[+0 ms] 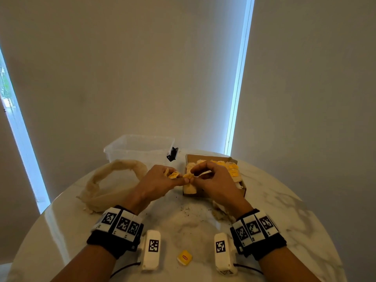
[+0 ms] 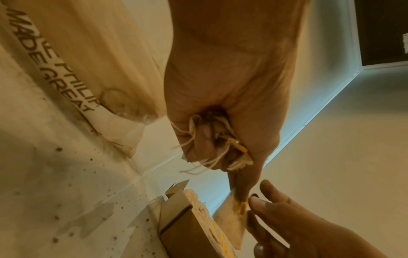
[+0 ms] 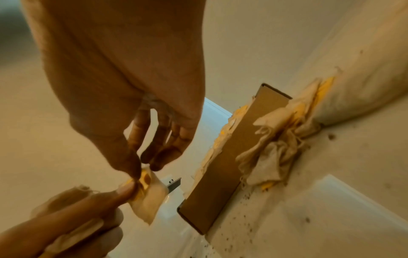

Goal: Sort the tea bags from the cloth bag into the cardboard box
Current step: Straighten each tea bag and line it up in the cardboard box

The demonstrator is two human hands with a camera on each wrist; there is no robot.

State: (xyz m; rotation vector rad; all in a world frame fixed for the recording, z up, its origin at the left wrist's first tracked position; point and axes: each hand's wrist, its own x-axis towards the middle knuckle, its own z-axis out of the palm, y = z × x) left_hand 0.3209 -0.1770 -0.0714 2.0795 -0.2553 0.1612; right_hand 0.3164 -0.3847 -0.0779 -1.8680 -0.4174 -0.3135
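Over the table's middle my left hand [image 1: 180, 181] and right hand [image 1: 194, 177] meet, both pinching one tea bag [image 3: 148, 192] with a yellow tag. My left hand [image 2: 240, 190] also grips a bunch of tea bags [image 2: 234, 157] and their strings in its palm. My right hand [image 3: 141, 167] holds the shared bag between thumb and fingertips. Just behind the hands lies the open cardboard box [image 1: 193, 157], with several tea bags [image 1: 233, 168] inside. The beige cloth bag [image 1: 109, 184] lies open on the left.
A clear plastic tub [image 1: 138, 147] stands at the back, a black clip [image 1: 172, 154] at its corner. More tea bags [image 1: 218, 210] are heaped beside the box near my right wrist. A loose yellow tag [image 1: 184, 258] lies near the front edge. Tea crumbs dot the marble table [image 1: 284, 210].
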